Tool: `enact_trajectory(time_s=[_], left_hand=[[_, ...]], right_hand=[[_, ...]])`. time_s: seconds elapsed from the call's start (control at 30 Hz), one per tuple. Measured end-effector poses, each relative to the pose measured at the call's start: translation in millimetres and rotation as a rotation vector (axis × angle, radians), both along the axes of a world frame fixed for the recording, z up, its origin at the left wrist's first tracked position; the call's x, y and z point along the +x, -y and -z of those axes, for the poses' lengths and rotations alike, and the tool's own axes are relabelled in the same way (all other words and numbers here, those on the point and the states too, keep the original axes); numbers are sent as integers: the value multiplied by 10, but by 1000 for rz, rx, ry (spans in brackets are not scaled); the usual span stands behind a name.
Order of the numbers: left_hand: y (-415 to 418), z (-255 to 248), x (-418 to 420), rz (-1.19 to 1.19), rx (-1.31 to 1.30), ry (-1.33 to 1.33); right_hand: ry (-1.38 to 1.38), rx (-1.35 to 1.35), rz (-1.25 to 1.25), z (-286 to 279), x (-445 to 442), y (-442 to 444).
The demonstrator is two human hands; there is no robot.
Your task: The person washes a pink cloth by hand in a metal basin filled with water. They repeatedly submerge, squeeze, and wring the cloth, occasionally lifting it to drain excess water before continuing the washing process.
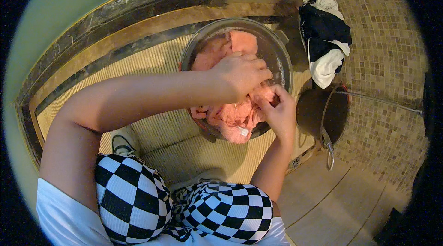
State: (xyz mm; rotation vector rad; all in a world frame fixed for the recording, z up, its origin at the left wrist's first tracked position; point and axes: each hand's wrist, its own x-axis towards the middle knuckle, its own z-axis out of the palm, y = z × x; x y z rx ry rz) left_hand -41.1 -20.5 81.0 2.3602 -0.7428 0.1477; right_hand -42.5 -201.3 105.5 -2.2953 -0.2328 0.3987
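Observation:
A round basin (289,69) stands before me with a wet pink cloth garment (235,114) in it, part of it under water. My left hand (242,76) comes across from the left and grips the bunched pink fabric, knuckles up. On the basin's right side, my right hand (279,107) pinches a fold of the same fabric between thumb and fingers. A small white tag shows on the cloth near the basin's lower rim. The fingertips of my left hand are partly hidden in the fabric.
Black and white clothes (325,35) lie piled at the upper right, above a dark bucket (311,111). A metal shower hose (377,99) crosses the bucket from the mosaic-tiled wall. Ribbed matting (145,69) covers the floor, with a dark stone ledge (121,4) behind it.

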Motion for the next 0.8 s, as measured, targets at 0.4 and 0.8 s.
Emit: enact_trajectory(time_s=[0.4,0.8], left_hand=[[-105,21,176,116,-329,-123],[-199,-563,32,331,-1645,-923]], right_hand=[[-21,1464,91,-663,-253,155],[101,600,285,-149,100,239]])
